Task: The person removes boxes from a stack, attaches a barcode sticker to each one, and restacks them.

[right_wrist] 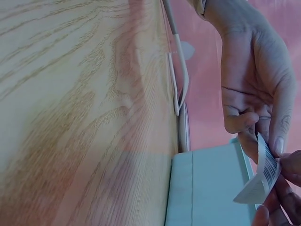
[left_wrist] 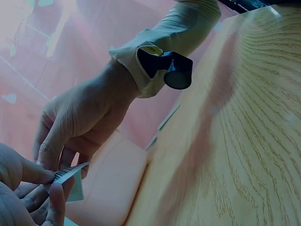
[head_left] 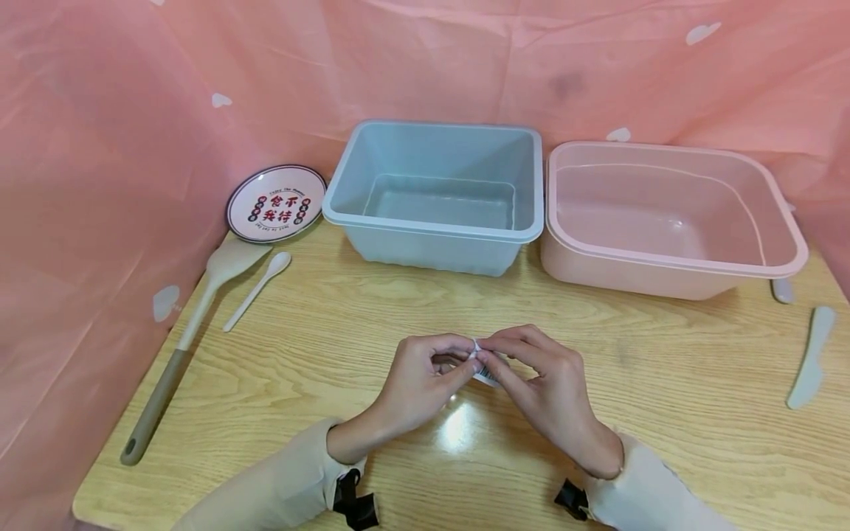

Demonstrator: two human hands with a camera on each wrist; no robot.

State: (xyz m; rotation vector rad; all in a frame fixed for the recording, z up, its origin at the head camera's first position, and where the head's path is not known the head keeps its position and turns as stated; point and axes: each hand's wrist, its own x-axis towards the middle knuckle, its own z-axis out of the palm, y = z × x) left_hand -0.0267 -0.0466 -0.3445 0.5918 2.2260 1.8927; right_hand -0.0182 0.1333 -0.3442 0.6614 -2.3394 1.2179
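Along the table's left edge lies a spatula (head_left: 174, 369), its grey-brown handle toward the person and its pale head near a round plate (head_left: 277, 203) printed with red and black characters. Just right of the spatula, a small white spoon (head_left: 257, 290) lies on the wood (head_left: 319, 317), bowl pointing away. Next comes a grey-blue tub (head_left: 432, 236) at the back, before a pink cloth (head_left: 425, 66) with white hearts.

Nearer the person, in front of the tubs, the left hand (head_left: 421, 376) pinches a small white barcode label (head_left: 488, 375) between thumb and fingers. The label is held up between the two hands, bent, with a plain flap standing off its striped face. From the other side, the right hand (head_left: 551, 380) has thumb and fingertips closed on the same label, the fingertips of both hands meeting there.

Farther right sits a pink tub (head_left: 651, 273), close beside the grey-blue one. A pale utensil end (head_left: 782, 290) shows beneath its right side, and a pale green knife (head_left: 807, 365) lies rightmost.
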